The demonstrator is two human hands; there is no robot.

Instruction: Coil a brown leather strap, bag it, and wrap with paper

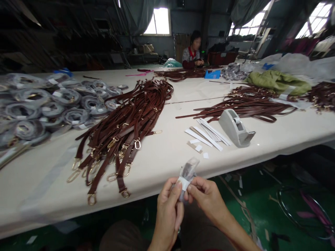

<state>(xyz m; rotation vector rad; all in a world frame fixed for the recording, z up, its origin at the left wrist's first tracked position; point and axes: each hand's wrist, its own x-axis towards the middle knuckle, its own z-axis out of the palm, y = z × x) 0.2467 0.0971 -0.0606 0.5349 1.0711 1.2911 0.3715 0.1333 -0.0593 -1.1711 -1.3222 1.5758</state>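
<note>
Clear plastic sleeve [188, 168] stands pinched upright between the seated person's bare hands, just off the near edge of a long cream-covered table [34, 198], with a dark brown folded strap visible inside and a white paper band [183, 183] around its lower part. From where I stand, both forearms rise from the bottom of the view and angle inward over the lap. The left hand [167, 209] has its thumb pressed against the packet and its fingers curled closed behind it; the right hand [206, 199] grips from the other side, its thumb and forefinger nearly meeting on the plastic and its other fingers folded in. No writing can be read on the band. Beyond the hands lies a heap of reddish-brown leather straps [123, 139] with gold metal rings and buckles, beside bagged grey coils [34, 108] whose small white labels are too tiny to read. To the right stand a grey tape dispenser [235, 127] and narrow white paper strips [206, 136], near a second pile of brown straps [243, 106]. Across the table, a co-worker [192, 52] works with both hands near more straps.
</note>
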